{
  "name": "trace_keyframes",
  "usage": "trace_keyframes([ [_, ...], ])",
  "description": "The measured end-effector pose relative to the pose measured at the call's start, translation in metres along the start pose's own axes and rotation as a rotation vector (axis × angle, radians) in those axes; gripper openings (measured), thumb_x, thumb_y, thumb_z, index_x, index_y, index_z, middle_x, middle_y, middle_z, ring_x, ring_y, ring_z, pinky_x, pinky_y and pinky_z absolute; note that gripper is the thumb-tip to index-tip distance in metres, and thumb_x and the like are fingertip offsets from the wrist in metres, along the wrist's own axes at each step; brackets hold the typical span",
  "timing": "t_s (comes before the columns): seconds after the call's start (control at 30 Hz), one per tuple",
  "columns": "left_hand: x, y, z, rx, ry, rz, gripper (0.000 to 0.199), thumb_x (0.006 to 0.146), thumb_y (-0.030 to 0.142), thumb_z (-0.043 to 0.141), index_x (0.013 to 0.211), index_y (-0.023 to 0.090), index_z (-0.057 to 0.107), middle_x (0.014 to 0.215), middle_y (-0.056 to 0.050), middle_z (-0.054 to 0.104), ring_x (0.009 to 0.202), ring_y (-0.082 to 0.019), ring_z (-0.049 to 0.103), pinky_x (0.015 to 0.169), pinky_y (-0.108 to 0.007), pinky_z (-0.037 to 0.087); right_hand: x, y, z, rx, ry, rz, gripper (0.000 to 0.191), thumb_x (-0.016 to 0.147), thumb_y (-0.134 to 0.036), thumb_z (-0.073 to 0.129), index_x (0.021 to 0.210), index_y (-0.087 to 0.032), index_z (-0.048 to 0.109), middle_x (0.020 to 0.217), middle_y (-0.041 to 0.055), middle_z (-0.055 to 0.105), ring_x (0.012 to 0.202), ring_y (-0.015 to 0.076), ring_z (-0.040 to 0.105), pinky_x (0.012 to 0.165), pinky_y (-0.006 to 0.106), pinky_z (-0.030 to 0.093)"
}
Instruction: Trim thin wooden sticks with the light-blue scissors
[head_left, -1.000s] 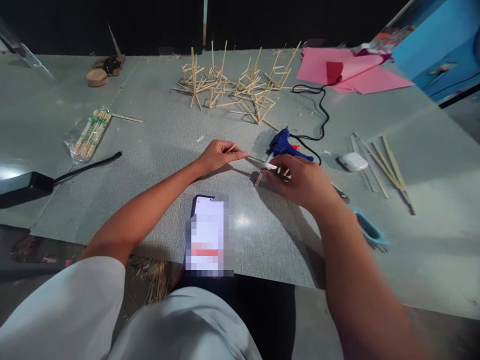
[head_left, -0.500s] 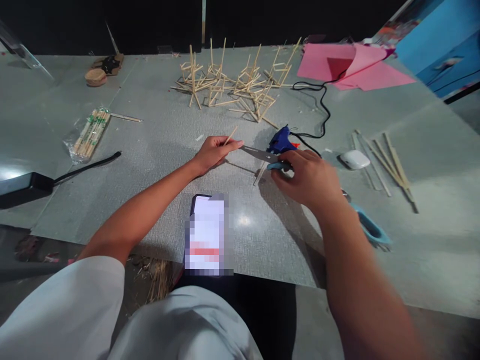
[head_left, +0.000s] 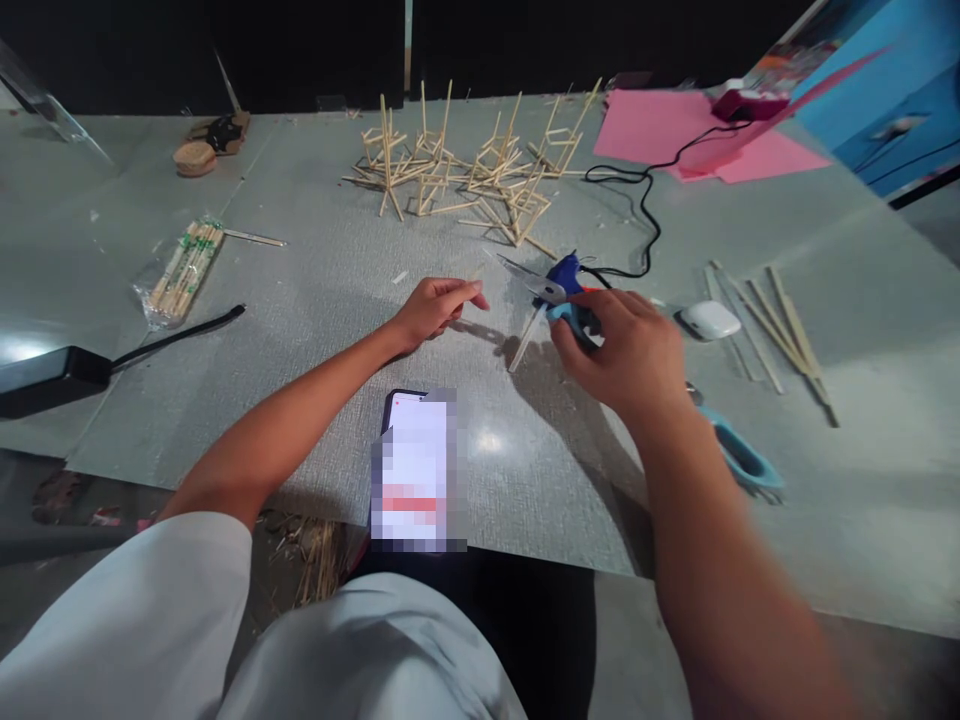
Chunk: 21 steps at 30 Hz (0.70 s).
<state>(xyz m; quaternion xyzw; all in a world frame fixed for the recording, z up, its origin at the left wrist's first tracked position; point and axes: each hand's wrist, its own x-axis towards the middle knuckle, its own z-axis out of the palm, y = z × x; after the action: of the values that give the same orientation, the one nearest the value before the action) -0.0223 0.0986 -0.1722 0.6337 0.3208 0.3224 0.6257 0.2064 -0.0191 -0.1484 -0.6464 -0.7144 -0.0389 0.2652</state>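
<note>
My left hand (head_left: 435,305) rests on the grey mat with its fingers pinched on a short wooden stick (head_left: 475,272) whose tip shows just past the fingertips. My right hand (head_left: 626,345) grips the teal handles of scissors (head_left: 536,285), lifted above the mat, blades pointing up-left and apart from the stick. A longer loose stick (head_left: 525,340) lies on the mat between the two hands. A blue glue gun (head_left: 564,275) lies just behind the scissors.
A phone (head_left: 416,470) lies near the front edge. Glued stick frames (head_left: 465,170) stand at the back. A bag of sticks (head_left: 180,268) lies left, a black device (head_left: 45,375) far left. Bamboo strips (head_left: 772,325), a white case (head_left: 709,320), a teal tool (head_left: 739,460) and pink paper (head_left: 660,130) lie right.
The scissors have left the stick in my left hand and risen back to the right, blades now tilted up. My left hand stayed in place.
</note>
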Motion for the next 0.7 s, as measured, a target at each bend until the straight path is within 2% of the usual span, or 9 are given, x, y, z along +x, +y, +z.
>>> trace_keyframes([
  [0.13,-0.005,0.004,0.007,0.208,-0.051,0.106,0.03,0.084,0.042,0.068,0.078,0.012,0.068,0.063,0.002,0.047,0.059,-0.009,0.039,0.056,-0.025,0.029,-0.002,-0.006,0.003,0.028,-0.057,-0.021,0.045,0.097,-0.049,0.045,0.125,-0.022,0.066,0.112,0.0157,0.072,0.097,0.0329,0.068,0.077,0.044,0.05],
  [0.2,-0.007,0.006,0.01,0.248,-0.098,0.115,0.03,0.083,0.04,0.068,0.074,0.012,0.065,0.067,0.0,0.052,0.064,-0.01,0.044,0.061,-0.026,0.032,-0.003,-0.009,0.007,0.042,-0.093,-0.064,0.043,0.097,-0.05,0.045,0.122,-0.021,0.066,0.11,0.0149,0.073,0.096,0.0317,0.069,0.075,0.041,0.049],
  [0.33,-0.009,0.008,0.011,0.222,-0.146,0.123,0.035,0.084,0.045,0.067,0.071,0.014,0.058,0.067,0.002,0.047,0.064,-0.009,0.042,0.062,-0.026,0.03,-0.003,-0.016,0.014,0.015,-0.099,-0.049,0.044,0.097,-0.052,0.046,0.118,-0.019,0.065,0.099,0.0135,0.074,0.086,0.0295,0.069,0.069,0.037,0.046],
  [0.47,-0.007,0.004,0.008,0.168,-0.127,0.134,0.039,0.083,0.048,0.07,0.07,0.016,0.052,0.065,0.004,0.039,0.061,-0.008,0.037,0.06,-0.026,0.027,-0.003,-0.023,0.019,0.005,-0.086,-0.028,0.046,0.098,-0.054,0.044,0.119,-0.017,0.063,0.096,0.0137,0.074,0.078,0.028,0.068,0.063,0.035,0.042],
  [0.6,-0.004,0.0,0.004,0.132,-0.128,0.127,0.031,0.08,0.042,0.07,0.076,0.015,0.057,0.07,0.002,0.048,0.064,-0.009,0.042,0.063,-0.025,0.031,-0.001,-0.028,0.024,0.0,-0.125,-0.071,0.044,0.099,-0.054,0.041,0.118,-0.02,0.061,0.095,0.0123,0.075,0.078,0.0283,0.069,0.061,0.034,0.039],
  [0.7,-0.004,0.002,0.001,0.159,-0.136,0.14,0.022,0.081,0.034,0.067,0.076,0.015,0.057,0.07,0.002,0.048,0.065,-0.01,0.043,0.062,-0.025,0.031,0.001,-0.029,0.028,0.0,-0.157,-0.109,0.04,0.1,-0.053,0.039,0.117,-0.023,0.06,0.101,0.0112,0.074,0.081,0.0278,0.07,0.061,0.035,0.038],
])
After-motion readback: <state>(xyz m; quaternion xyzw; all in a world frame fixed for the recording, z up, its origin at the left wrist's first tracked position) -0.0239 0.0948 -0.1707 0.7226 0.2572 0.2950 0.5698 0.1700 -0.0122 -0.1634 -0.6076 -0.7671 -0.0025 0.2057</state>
